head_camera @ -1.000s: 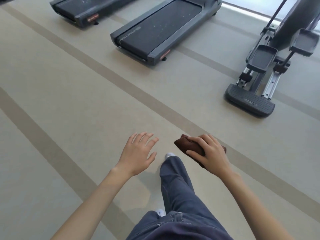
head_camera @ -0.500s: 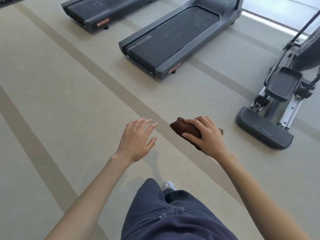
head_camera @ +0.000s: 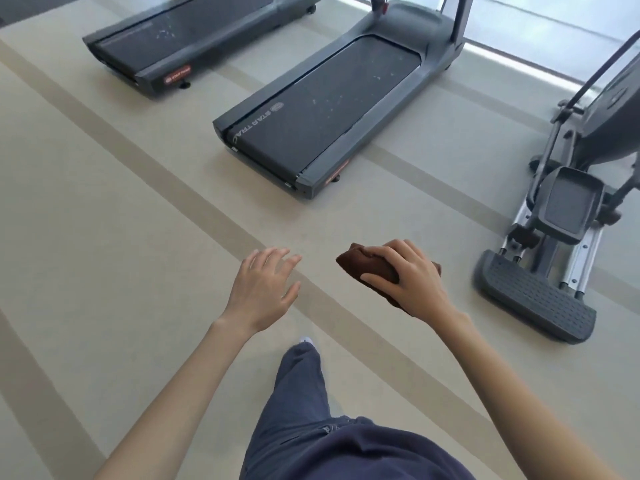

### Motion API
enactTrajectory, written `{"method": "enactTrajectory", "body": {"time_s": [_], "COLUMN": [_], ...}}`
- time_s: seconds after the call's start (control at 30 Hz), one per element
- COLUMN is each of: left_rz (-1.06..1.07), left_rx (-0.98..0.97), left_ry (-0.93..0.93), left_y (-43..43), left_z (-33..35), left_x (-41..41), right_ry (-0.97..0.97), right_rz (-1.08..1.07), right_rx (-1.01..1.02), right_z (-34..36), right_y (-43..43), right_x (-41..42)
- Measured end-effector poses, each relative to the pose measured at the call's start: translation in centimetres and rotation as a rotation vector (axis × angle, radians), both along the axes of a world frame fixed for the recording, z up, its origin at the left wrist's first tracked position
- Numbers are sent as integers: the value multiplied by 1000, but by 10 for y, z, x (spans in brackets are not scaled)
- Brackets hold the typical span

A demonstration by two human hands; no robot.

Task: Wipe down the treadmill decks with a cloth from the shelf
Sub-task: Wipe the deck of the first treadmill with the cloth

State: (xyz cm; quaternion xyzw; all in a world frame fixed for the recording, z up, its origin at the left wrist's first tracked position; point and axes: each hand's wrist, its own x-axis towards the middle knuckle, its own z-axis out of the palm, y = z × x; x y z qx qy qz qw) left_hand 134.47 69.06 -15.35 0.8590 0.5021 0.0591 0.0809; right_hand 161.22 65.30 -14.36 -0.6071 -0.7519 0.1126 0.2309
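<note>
Two treadmills ahead: near treadmill centre, dark deck w/ pale specks; far treadmill upper left. R hand grips brown cloth, fingers curled over it; cloth held above floor, well short of near deck. L hand empty, fingers loosely spread, palm down, left of cloth, apart. Elliptical at right. Floor beige w/ darker stripes.
</note>
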Motion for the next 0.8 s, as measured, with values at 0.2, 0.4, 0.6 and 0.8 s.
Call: {"method": "enactTrajectory", "body": {"time_s": [0.2,0.4,0.6,0.8], "left_rz": [-35,-13,30,111], "left_rx": [13,-14,-33,-23], "left_ry": [2,-4,25,16], "left_y": [115,190,262,352], "left_z": [11,2,-13,-5], "left_x": [10,28,62,119], "right_ry": [-28,-24,-38,-47], "right_rz": [-18,-16,49,120], "right_rx": [41,13,-11,16], "right_z": [15,6,-10,8], "right_y": [114,185,273,391], "right_x": [-1,18,60,116]}}
